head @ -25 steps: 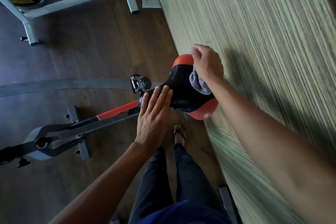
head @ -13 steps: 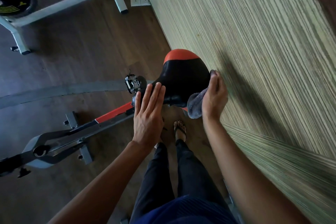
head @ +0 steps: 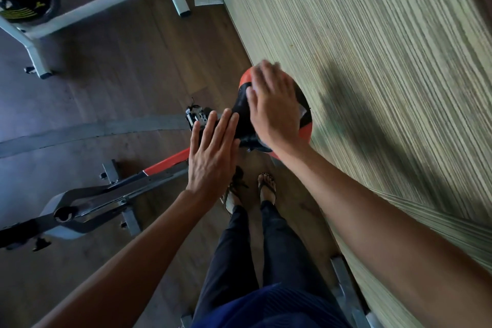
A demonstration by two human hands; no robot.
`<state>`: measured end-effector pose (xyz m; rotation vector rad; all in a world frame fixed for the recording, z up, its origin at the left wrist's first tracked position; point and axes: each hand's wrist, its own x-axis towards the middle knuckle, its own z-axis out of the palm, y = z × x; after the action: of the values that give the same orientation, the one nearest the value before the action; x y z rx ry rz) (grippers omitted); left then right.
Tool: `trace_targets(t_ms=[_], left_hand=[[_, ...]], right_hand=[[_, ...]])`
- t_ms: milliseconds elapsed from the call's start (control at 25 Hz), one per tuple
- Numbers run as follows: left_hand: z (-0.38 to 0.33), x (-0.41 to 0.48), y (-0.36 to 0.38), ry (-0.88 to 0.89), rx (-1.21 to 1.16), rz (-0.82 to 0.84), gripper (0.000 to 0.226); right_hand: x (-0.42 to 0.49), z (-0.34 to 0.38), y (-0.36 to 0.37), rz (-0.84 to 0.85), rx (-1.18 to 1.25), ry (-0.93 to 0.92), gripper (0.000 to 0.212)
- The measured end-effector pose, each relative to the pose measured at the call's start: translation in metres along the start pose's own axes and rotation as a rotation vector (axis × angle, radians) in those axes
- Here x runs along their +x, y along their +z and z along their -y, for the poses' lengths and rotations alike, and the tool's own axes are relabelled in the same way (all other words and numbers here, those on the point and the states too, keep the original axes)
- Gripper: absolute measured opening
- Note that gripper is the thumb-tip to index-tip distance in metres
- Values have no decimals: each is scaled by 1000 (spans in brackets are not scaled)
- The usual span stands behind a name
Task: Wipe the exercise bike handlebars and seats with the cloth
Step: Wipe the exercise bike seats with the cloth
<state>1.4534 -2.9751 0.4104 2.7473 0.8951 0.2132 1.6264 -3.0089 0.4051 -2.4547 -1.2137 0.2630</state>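
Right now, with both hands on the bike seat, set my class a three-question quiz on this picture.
1. True or false: the left hand grips the seat with curled fingers.
2. The right hand lies: A flat on top of the seat; B curled under it; C clear of it.
3. Which two colours does the seat show?
Key: 1 false, its fingers lie straight; 2 A; 3 black and orange-red.

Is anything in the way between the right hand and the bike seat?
Only the cloth, a pale bit of it peeking out beside the right hand, which lies flat on the seat. Nothing else visible blocks it.
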Motion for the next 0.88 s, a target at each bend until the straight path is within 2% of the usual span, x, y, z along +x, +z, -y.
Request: trace_targets(t_ms=[80, 120, 200, 320, 400, 480, 520, 560, 720, 880], left_hand=[[3, 0, 4, 17, 2, -10, 47], [3, -1, 6, 17, -1, -12, 47], [1, -1, 7, 2, -7, -26, 47], [1, 3, 7, 1, 6, -42, 47], [2, 2, 6, 11, 19, -50, 46], [2, 1, 7, 16, 11, -53, 46], [1, 0, 7, 15, 7, -55, 46], [0, 0, 7, 15, 4, -56, 46], [1, 2, 6, 20, -2, -73, 46], [2, 1, 8, 20, 1, -91, 45]], right_hand=[[-35, -9, -4, 37, 5, -194, 49], [-49, -23, -7, 57, 6, -215, 49], [-42, -46, -15, 66, 25, -131, 51], [14, -26, -10, 53, 53, 85, 52], [13, -4, -3, 44, 28, -24, 49], [-20, -15, -2, 69, 24, -227, 45], [-34, -30, -5, 72, 30, -264, 45], [-38, -42, -10, 58, 37, -254, 46], [1, -20, -11, 50, 27, 47, 54], [-25, -17, -9, -43, 13, 53, 54]])
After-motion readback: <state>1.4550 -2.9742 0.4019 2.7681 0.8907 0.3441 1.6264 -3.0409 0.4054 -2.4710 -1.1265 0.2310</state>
